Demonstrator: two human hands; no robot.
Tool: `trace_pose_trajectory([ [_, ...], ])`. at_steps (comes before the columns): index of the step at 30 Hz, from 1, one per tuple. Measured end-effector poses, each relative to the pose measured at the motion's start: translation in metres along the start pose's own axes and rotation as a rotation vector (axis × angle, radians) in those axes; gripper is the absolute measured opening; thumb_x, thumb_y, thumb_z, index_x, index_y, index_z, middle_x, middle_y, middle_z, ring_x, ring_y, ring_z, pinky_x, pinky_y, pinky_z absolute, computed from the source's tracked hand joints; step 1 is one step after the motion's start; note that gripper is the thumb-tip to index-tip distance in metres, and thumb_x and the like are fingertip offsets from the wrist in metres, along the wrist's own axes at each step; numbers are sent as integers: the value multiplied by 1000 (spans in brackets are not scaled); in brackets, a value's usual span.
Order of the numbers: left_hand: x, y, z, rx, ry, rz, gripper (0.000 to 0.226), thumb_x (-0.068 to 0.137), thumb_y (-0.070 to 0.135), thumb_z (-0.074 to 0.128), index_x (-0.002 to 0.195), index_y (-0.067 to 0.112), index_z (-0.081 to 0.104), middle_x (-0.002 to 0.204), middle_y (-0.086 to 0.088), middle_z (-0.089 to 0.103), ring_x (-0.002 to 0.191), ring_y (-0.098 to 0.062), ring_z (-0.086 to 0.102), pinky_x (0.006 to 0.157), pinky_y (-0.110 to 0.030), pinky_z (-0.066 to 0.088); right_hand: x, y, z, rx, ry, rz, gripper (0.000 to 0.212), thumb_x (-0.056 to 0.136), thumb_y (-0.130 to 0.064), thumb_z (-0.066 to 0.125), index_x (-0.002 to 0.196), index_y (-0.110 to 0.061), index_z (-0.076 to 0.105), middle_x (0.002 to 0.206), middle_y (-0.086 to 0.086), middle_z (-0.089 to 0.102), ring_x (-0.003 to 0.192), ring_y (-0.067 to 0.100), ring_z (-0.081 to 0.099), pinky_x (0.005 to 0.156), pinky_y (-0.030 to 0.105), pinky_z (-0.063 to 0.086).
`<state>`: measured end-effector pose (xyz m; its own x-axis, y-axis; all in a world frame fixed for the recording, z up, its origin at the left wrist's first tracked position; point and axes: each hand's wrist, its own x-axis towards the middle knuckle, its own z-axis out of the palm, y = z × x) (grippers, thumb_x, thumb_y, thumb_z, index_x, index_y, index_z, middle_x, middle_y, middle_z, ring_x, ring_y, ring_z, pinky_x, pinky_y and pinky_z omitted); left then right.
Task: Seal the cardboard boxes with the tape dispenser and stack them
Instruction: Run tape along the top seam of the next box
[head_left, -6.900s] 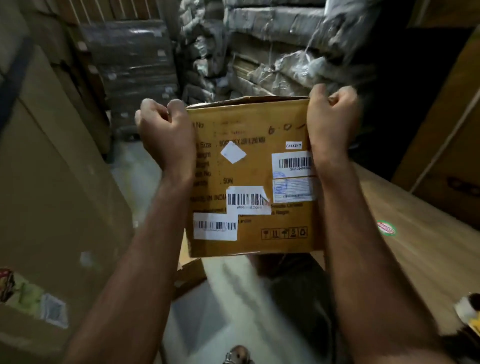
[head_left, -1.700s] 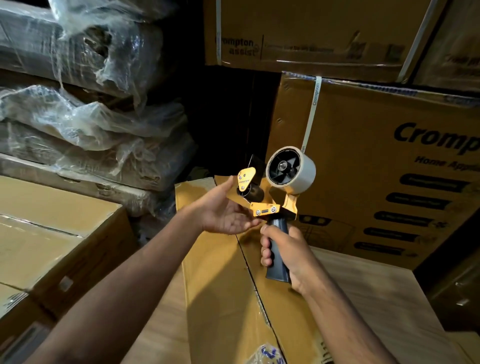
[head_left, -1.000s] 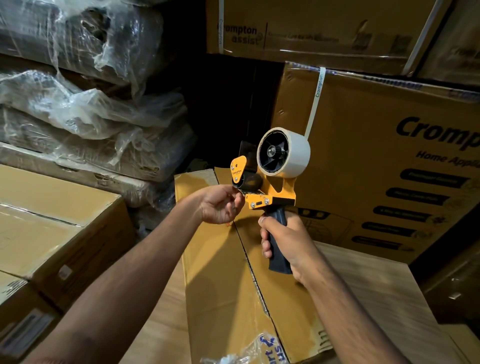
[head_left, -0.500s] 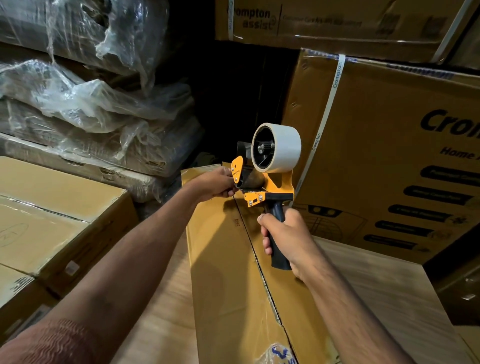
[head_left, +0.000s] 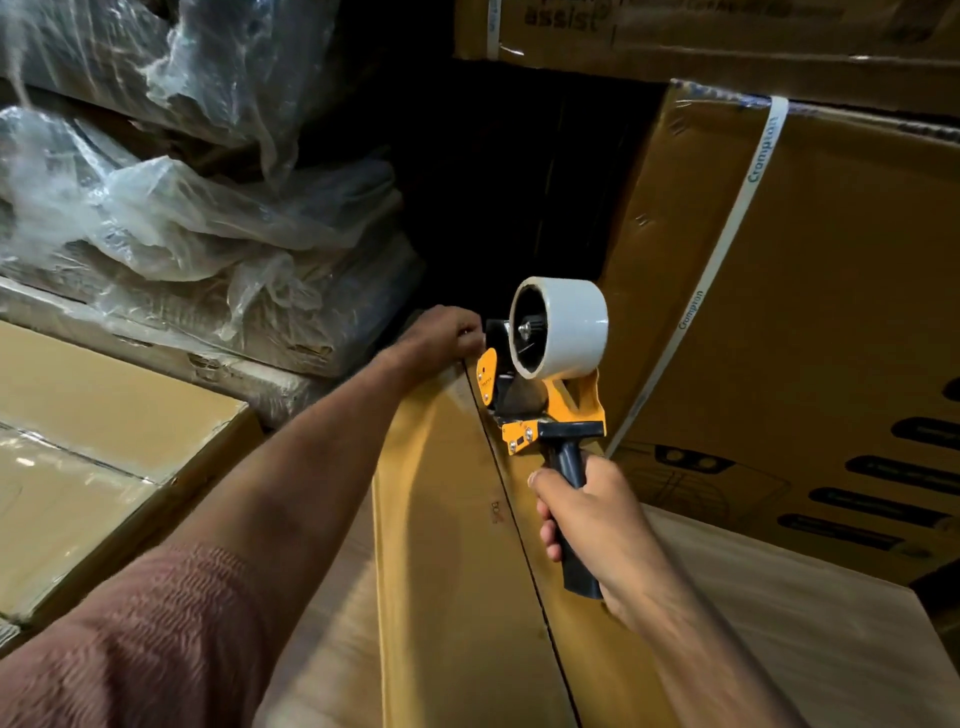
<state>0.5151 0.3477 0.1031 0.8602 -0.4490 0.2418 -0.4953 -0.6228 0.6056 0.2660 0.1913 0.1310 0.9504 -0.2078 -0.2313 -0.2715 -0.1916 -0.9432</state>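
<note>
Cardboard box (head_left: 441, 519) hemmed by cartons (head_left: 805, 322); right hand (head_left: 597, 525) grips dispenser (head_left: 550, 374), left (head_left: 441, 332) curled.

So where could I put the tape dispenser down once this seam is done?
Bare wooden tabletop lies right of the cardboard box, below the Crompton carton. A narrower strip shows left of the box. The far end is crowded.

Two bare forearms reach out from the bottom edge, wrists with no watch, band or glove. The left hand (head_left: 441, 332) and right hand (head_left: 597, 525) wear no rings that show. A moiré-like ripple pattern overlies the left arm's nearest stretch, by the lower left corner.
</note>
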Motion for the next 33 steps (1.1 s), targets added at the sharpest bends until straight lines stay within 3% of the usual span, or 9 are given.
trace_pose_trajectory([
  [4,20,-18,0,39,0,45,19,94,18,55,77,21,64,72,5,62,61,-6,57,60,-35,49,18,0,16,-40,13,11,8,90,-18,59,93,-11,59,63,0,55,50,12,53,50,29,46],
  [9,37,-42,3,189,-55,66,11,87,17,63,83,10,71,86,-7,71,80,-23,65,69,-36,48,34,-4,29,-67,5,52,11,89,-15,57,94,-5,59,64,3,55,47,12,52,49,29,46],
  [14,65,-75,20,151,-174,11,40,74,48,46,80,11,62,83,-1,62,76,-17,59,72,-42,50,43,3,34,-161,-17,131,14,90,-17,56,97,-5,57,66,3,55,49,12,53,50,27,47],
  [18,68,-67,22,86,-244,-25,13,86,28,62,80,17,59,78,-7,56,72,-18,53,61,-30,40,49,3,27,-148,-39,192,13,90,-17,56,98,-6,56,67,5,54,52,13,51,49,28,44],
  [21,71,-66,23,53,-358,-111,16,86,30,61,79,16,64,85,-9,64,80,-21,59,72,-33,46,50,3,27,-122,-54,234,13,89,-16,56,97,-6,56,69,5,53,50,12,50,46,26,42],
  [23,72,-63,19,103,-433,-211,36,80,45,57,95,15,72,106,-5,68,98,-23,63,90,-36,50,49,4,30,-129,-66,239,11,88,-15,56,95,-7,56,69,5,52,49,12,49,46,26,42],
  [25,69,-62,13,260,-524,-320,44,91,43,53,120,13,68,115,3,58,111,-20,56,105,-42,43,48,6,33,-133,-75,241,12,88,-15,54,95,-6,56,68,5,52,48,12,49,46,26,42],
  [29,74,-68,11,281,-640,-484,35,98,33,56,122,10,66,122,-4,60,117,-26,56,107,-45,42,49,7,33,-130,-83,255,12,88,-17,54,96,-8,56,68,4,53,51,12,50,48,26,43],
  [33,77,-46,13,385,-585,-422,35,100,24,52,129,8,63,135,-10,59,122,-28,54,106,-40,42,51,9,28,-67,-94,266,8,88,-15,56,93,-9,56,64,2,53,48,11,48,46,26,41],
])
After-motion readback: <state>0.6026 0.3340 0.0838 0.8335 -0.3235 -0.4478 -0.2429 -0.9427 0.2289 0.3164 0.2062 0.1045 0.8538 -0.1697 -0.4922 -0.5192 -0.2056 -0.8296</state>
